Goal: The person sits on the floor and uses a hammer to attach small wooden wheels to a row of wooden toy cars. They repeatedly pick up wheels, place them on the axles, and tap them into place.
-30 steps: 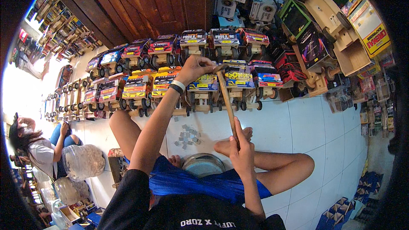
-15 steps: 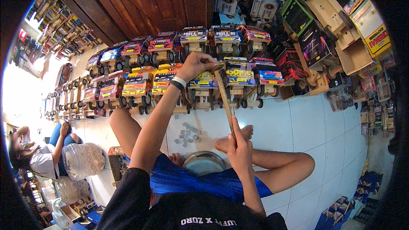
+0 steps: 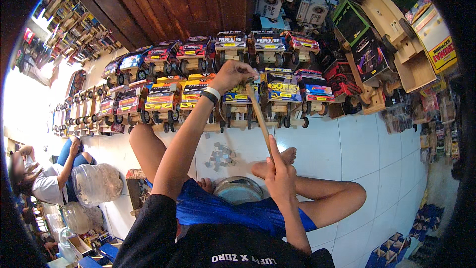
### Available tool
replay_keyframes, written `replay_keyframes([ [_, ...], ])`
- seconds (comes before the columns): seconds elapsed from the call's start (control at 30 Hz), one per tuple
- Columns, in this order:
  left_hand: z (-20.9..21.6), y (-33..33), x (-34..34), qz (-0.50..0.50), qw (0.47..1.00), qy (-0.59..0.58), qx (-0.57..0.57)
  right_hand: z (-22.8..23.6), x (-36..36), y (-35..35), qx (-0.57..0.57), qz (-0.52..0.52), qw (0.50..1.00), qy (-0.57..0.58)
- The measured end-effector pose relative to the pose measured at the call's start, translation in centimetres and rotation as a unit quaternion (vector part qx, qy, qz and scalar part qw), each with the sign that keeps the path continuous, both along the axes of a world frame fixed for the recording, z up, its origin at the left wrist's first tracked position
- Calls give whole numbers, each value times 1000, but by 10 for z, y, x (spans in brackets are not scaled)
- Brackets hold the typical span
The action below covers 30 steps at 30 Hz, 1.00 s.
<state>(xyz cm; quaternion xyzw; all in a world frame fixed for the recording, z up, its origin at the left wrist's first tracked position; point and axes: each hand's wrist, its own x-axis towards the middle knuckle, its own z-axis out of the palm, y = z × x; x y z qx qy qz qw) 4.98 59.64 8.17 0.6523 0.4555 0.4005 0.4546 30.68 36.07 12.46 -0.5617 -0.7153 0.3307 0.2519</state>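
My right hand point(image 3: 281, 176) grips the lower end of a hammer point(image 3: 260, 114) with a long wooden handle, its index finger lying along the handle. The hammer's head is up beside my left fingertips. My left hand point(image 3: 234, 77) reaches forward over the toy trucks, fingers pinched together; a small pale bit shows at the fingertips, too small to name. Just behind and below the hammer head stand two box-like toy trucks, one yellow and purple point(image 3: 281, 89), the other point(image 3: 240, 96) partly covered by my left hand.
Two rows of toy trucks point(image 3: 163, 97) stand ahead, before a brown wooden door point(image 3: 183, 5). Small grey pieces point(image 3: 220, 156) lie on the tiles beyond a round clear tub point(image 3: 239, 188) between my legs. Larger wooden trucks point(image 3: 369, 57) are stacked right. Another person point(image 3: 47, 181) sits left near plastic jars point(image 3: 97, 184).
The hammer head has shifted slightly left, closer to my left fingertips. The trucks sit a little further right in the picture. Both hands keep their hold.
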Motion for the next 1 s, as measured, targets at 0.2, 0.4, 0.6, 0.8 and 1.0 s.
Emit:
replay_keyframes([
  [0.2, 2, -9, 2, 59, 998, 32, -12, 13, -1, 0, 59, -42, 997, 19],
  [0.4, 5, -2, 3, 11, 999, -27, -26, 9, 8, 0, -20, 2, 997, -69],
  [0.6, 0, -3, 2, 6, 1000, 11, 27, -1, 15, -14, 1, -33, 999, 9],
  [0.8, 0, -4, 8, 41, 998, 40, -6, 1, 27, -19, -28, -71, 997, 7],
  [1.0, 21, -13, 11, 47, 993, 103, 39, -3, 30, -17, -48, -79, 992, 86],
])
